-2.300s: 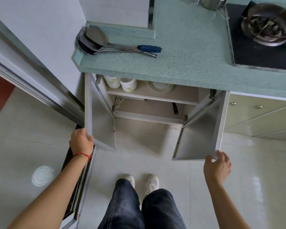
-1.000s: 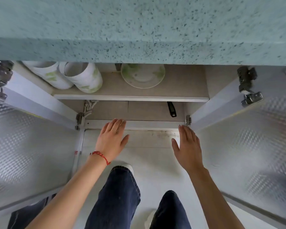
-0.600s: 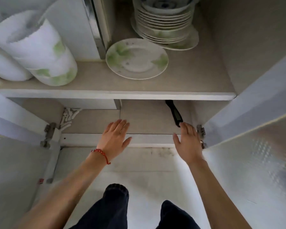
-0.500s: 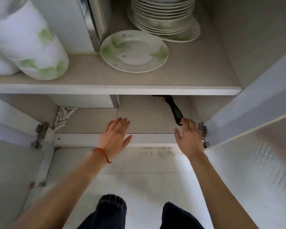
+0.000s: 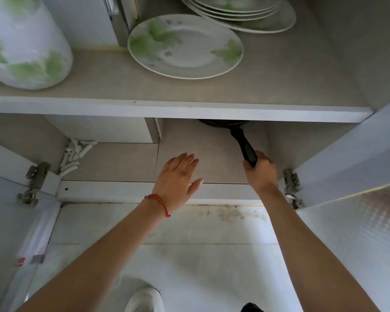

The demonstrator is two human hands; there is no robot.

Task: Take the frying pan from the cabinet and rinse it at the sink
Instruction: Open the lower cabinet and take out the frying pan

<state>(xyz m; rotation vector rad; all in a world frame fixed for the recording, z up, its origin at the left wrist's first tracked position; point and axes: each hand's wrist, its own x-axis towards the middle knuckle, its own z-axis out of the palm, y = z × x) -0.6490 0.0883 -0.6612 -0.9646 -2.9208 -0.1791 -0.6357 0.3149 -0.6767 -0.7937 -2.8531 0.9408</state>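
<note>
Cabinet (image 5: 212, 113) open, both doors swung wide, upper shelf across mid-frame. Jar (image 5: 25, 48) with green leaf print at upper left; loose plate (image 5: 185, 46) at top centre, stack of plates (image 5: 245, 16) behind it. Frying pan (image 5: 223, 123) on lower shelf, mostly hidden under upper shelf edge, handle (image 5: 245, 147) angled toward opening, likely stored so for easy reach. Right hand (image 5: 260, 171) closed round handle end. Left hand (image 5: 178, 176) flat, fingers spread, holding nothing, apparently bracing. No legible labels or writing.

Right hand (image 5: 260, 171) gripping frying pan (image 5: 239, 134) handle, left hand (image 5: 178, 176) flat, fingers spread
</note>
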